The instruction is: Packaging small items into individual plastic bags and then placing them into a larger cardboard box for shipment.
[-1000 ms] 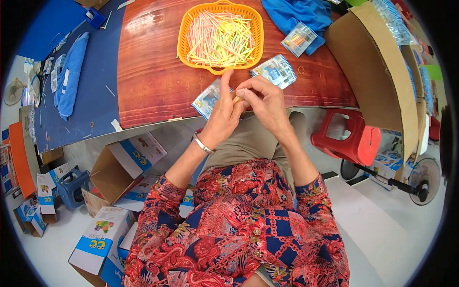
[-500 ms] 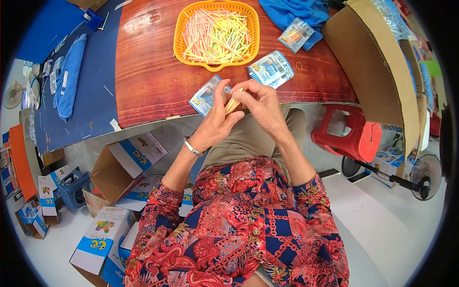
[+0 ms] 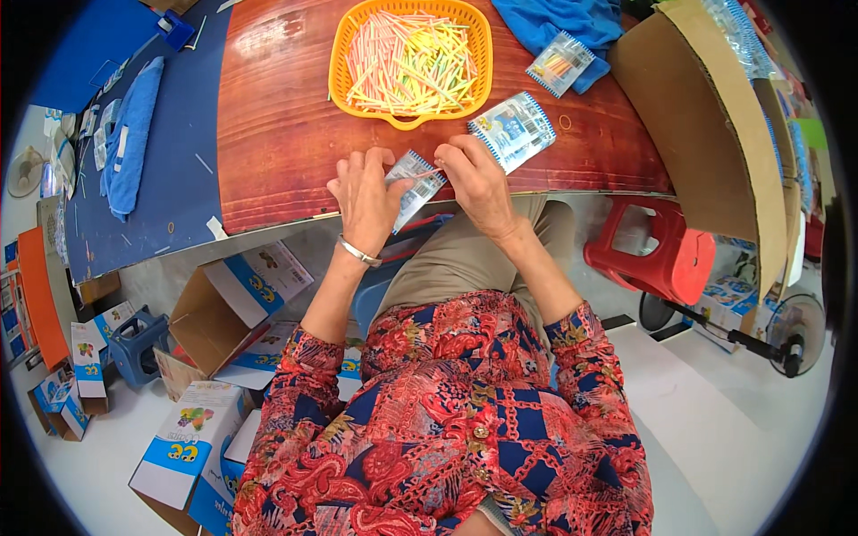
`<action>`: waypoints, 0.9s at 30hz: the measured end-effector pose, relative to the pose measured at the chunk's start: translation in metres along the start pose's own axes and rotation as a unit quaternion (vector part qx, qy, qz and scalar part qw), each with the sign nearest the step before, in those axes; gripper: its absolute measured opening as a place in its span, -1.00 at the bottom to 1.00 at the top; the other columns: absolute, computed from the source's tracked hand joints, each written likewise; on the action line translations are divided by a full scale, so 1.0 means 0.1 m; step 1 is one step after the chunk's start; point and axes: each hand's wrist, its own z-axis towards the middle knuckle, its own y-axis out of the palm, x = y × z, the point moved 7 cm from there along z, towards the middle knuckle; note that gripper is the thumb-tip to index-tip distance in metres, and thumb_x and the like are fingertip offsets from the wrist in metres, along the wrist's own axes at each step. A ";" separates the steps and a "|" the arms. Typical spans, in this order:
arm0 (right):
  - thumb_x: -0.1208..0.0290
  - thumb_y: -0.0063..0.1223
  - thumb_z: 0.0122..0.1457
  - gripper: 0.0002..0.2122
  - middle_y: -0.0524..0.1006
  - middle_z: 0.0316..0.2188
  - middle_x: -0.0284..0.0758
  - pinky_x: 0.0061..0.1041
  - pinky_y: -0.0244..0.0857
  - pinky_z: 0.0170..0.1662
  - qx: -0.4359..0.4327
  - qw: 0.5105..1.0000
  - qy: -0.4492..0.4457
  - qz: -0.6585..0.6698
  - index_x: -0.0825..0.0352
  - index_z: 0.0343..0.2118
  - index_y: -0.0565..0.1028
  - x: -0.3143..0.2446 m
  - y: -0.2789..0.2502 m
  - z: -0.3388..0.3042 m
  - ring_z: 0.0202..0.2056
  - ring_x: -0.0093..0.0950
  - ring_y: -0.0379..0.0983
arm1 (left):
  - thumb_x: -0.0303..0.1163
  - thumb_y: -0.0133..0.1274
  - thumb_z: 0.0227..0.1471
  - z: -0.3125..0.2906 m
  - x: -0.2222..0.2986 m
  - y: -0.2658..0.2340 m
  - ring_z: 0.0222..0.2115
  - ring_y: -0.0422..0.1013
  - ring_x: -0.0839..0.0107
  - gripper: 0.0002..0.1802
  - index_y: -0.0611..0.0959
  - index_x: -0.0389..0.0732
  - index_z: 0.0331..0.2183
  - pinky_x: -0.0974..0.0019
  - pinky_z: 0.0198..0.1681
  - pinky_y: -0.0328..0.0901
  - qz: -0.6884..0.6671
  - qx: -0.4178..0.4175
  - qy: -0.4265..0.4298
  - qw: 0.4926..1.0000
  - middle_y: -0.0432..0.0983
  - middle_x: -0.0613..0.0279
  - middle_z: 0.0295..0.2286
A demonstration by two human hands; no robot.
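i see the clear packet (image 3: pixel 415 200) at the near edge of the bench (image 3: pixel 277 129), between the left hand (image 3: pixel 365 189) and the right hand (image 3: pixel 477 185), which are apart; i can't tell what either grips. i'd steady the packet lightly and make small fingertip moves, sparing its film.

Packing workshop: basket (image 3: pixel 340 67) of pastel sticks (image 3: pixel 413 64), small packets (image 3: pixel 517 129), cartons (image 3: pixel 170 460), plastic stools (image 3: pixel 688 263).

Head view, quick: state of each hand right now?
Left hand: partly open, thumb over the flat clear-and-blue plastic packet.
Right hand: closed, fingertips pinched by the packet's edge; what they hold, if anything, cannot be told.
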 end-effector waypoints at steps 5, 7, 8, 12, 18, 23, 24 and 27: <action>0.67 0.16 0.03 -0.84 0.48 -0.39 -0.21 -0.46 0.36 -0.30 0.026 0.995 0.071 0.062 0.44 -0.30 0.48 0.12 -0.10 0.07 -0.32 -0.33 0.48 | -0.25 0.32 -0.15 -0.07 0.10 -0.16 -0.20 0.29 0.14 -0.51 0.53 -0.10 -0.14 0.08 -0.23 0.10 0.011 0.098 0.021 0.995 0.39 0.18 -0.25; 0.67 0.14 0.07 -0.87 0.50 -0.39 -0.23 -0.50 0.36 -0.30 0.021 0.983 0.147 0.104 0.43 -0.30 0.48 0.23 -0.13 0.05 -0.34 -0.41 0.49 | -0.25 0.30 -0.13 -0.12 0.26 -0.29 -0.19 0.29 0.14 -0.56 0.54 -0.10 -0.17 0.08 -0.22 0.10 -0.010 0.198 0.059 0.978 0.40 0.21 -0.24; 0.67 0.14 0.07 -0.87 0.50 -0.39 -0.23 -0.50 0.36 -0.30 0.020 0.983 0.147 0.105 0.43 -0.30 0.48 0.19 -0.15 0.06 -0.34 -0.41 0.49 | -0.25 0.30 -0.13 -0.11 0.32 -0.30 -0.19 0.29 0.14 -0.56 0.54 -0.10 -0.17 0.08 -0.22 0.10 -0.010 0.198 0.057 0.978 0.40 0.21 -0.24; 0.64 0.09 0.14 -0.92 0.52 -0.39 -0.34 -0.57 0.34 -0.30 0.014 0.951 0.222 0.214 0.43 -0.30 0.49 0.20 -0.16 0.08 -0.38 -0.54 0.48 | -0.28 0.25 -0.08 -0.05 0.63 -0.28 -0.22 0.32 0.21 -0.65 0.57 -0.12 -0.20 0.10 -0.18 0.10 -0.012 0.175 0.168 0.970 0.43 0.21 -0.30; 0.56 0.09 0.19 -0.93 0.51 -0.40 -0.46 -0.65 0.30 -0.34 0.051 0.890 0.310 0.331 0.40 -0.29 0.52 0.33 -0.25 0.13 -0.42 -0.68 0.40 | -0.33 0.09 0.12 0.04 0.49 -0.05 -0.45 0.42 0.29 -0.81 0.63 -0.18 -0.23 0.18 -0.34 0.21 -0.132 0.062 0.128 0.981 0.49 0.15 -0.48; 0.49 0.09 0.20 -0.91 0.50 -0.43 -0.48 -0.70 0.26 -0.37 -0.047 0.865 0.358 0.349 0.38 -0.28 0.53 0.41 -0.25 0.06 -0.43 -0.74 0.36 | -0.30 -0.07 0.26 0.05 0.42 0.02 -0.57 0.44 0.28 -0.74 0.62 -0.27 -0.26 0.22 -0.48 0.28 -0.356 0.078 0.047 0.930 0.49 0.11 -0.57; 0.49 0.09 0.20 -0.91 0.50 -0.43 -0.48 -0.70 0.26 -0.37 -0.048 0.865 0.358 0.350 0.38 -0.28 0.53 0.41 -0.22 0.05 -0.43 -0.74 0.36 | -0.30 -0.07 0.26 0.05 0.43 0.02 -0.57 0.44 0.28 -0.74 0.62 -0.27 -0.26 0.22 -0.48 0.28 -0.356 0.078 0.047 0.930 0.49 0.11 -0.57; 0.45 0.09 0.21 -0.89 0.51 -0.44 -0.49 -0.72 0.24 -0.38 -0.090 0.853 0.346 0.380 0.38 -0.28 0.53 0.25 -0.07 0.04 -0.45 -0.75 0.35 | -0.28 -0.12 0.29 0.04 0.55 0.12 -0.57 0.43 0.29 -0.69 0.59 -0.32 -0.29 0.25 -0.43 0.31 -0.371 -0.054 0.036 0.926 0.47 0.10 -0.61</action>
